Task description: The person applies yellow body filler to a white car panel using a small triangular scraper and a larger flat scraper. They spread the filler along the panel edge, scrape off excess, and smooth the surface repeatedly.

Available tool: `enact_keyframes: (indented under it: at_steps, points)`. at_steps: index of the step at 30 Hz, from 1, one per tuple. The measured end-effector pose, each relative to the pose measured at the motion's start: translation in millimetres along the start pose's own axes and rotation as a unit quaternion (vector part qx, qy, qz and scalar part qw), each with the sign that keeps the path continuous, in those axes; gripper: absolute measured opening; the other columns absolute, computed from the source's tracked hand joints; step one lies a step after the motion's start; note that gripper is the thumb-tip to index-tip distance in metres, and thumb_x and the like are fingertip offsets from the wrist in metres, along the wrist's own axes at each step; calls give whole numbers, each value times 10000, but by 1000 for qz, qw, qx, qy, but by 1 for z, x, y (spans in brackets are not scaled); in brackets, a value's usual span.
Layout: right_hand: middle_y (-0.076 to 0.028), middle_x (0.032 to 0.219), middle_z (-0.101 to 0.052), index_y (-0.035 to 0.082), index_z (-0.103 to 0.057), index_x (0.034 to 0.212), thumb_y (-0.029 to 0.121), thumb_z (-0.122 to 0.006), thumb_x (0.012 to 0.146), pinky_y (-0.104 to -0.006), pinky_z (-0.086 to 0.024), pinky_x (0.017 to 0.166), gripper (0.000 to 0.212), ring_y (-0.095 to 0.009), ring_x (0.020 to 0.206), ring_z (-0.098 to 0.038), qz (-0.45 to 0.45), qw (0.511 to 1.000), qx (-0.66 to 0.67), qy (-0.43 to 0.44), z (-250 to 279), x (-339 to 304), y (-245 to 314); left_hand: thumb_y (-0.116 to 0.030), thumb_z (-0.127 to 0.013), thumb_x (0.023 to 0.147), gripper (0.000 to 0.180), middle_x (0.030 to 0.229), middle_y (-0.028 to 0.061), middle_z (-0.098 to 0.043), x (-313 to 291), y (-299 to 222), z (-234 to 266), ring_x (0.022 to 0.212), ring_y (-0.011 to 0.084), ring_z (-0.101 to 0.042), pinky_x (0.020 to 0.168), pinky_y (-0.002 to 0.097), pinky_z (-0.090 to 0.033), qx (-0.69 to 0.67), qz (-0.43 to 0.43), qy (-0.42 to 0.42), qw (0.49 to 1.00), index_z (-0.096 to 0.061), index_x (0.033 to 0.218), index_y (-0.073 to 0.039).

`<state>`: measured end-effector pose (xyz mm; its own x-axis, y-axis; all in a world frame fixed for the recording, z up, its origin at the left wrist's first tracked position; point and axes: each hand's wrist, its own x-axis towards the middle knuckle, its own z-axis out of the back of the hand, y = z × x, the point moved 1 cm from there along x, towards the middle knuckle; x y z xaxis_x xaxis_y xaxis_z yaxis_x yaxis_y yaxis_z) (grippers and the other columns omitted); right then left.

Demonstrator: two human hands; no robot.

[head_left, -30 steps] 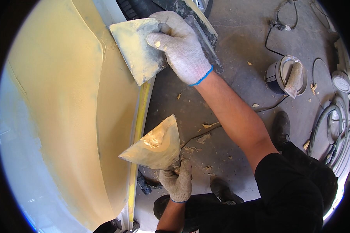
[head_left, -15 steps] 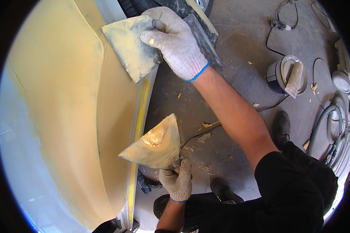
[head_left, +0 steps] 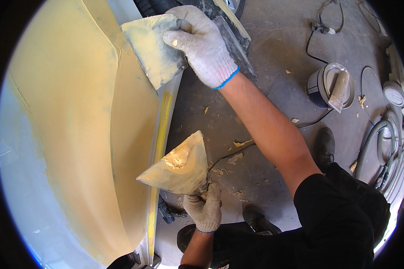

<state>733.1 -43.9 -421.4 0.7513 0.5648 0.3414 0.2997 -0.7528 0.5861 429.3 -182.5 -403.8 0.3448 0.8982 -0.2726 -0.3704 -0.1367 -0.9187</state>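
My right hand (head_left: 199, 47), in a white knit glove with a blue cuff edge, grips a square putty spreader (head_left: 155, 49). The thumb presses on the near face, which is smeared with yellow filler. The spreader overlaps the upper edge area of a curved body panel (head_left: 76, 116), coated widely in pale yellow filler; whether it touches there I cannot tell. Lower down, my gloved left hand (head_left: 205, 210) is closed on a smeared, roughly triangular mixing plate (head_left: 179, 163). A lump of yellow putty (head_left: 178, 158) sits on that plate. The left fingers are partly hidden beneath it.
Yellow masking tape (head_left: 160, 134) runs along the panel's edge. On the concrete floor stands a tin (head_left: 318, 85) with a spreader (head_left: 340, 91) on its lid. A black cable (head_left: 316, 121), dried filler scraps (head_left: 234, 158) and coiled grey hoses (head_left: 375, 139) lie around.
My right hand and the square spreader have shifted slightly upward, the spreader also a little rightward. My left hand and the mixing plate have stayed almost still.
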Motion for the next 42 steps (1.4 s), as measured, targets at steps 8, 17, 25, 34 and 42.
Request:
enact_keyframes:
  at_steps: [8, 17, 25, 34, 42]
  points:
    - [-48, 1078, -691, 32, -606, 1247, -32, -645, 933, -274, -548, 866, 323, -105, 967, -652, 5, 998, -56, 13, 3, -6, 6, -86, -735, 947, 233, 761, 44, -643, 0, 1, 1, 503, 69, -533, 432, 235, -415, 1, 0, -2, 1000, -595, 1125, -31]
    - [-37, 1000, -686, 33, -656, 1164, -34, -652, 920, -266, -551, 805, 254, -97, 892, -644, 24, 999, -48, 10, -4, -6, 6, -82, -741, 941, 226, 751, 36, -635, 0, -1, 0, 504, 67, -526, 436, 237, -417, 7, -3, -3, 1000, -596, 1105, -26]
    - [-42, 985, -691, 33, -649, 1176, -28, -663, 908, -262, -554, 779, 275, -94, 871, -648, 23, 998, -49, 9, -3, -2, -1, -69, -737, 937, 222, 748, 35, -635, 0, 1, 0, 505, 64, -519, 441, 236, -422, 5, 8, -11, 1000, -600, 1105, -23]
    - [-50, 1003, -699, 35, -646, 1189, -49, -656, 903, -268, -562, 791, 298, -106, 890, -664, 26, 997, -71, -16, 7, 0, -8, -78, -738, 942, 243, 749, 44, -642, 0, 3, 1, 509, 68, -539, 437, 235, -425, 4, -2, -7, 1000, -589, 1128, -26]
    - [-45, 1002, -694, 34, -651, 1178, -40, -650, 915, -261, -556, 791, 273, -99, 897, -661, 18, 999, -26, 22, -2, 0, -10, -83, -739, 946, 247, 758, 48, -650, -1, 1, 1, 510, 64, -536, 438, 233, -423, 11, -6, 1, 1000, -586, 1132, -29]
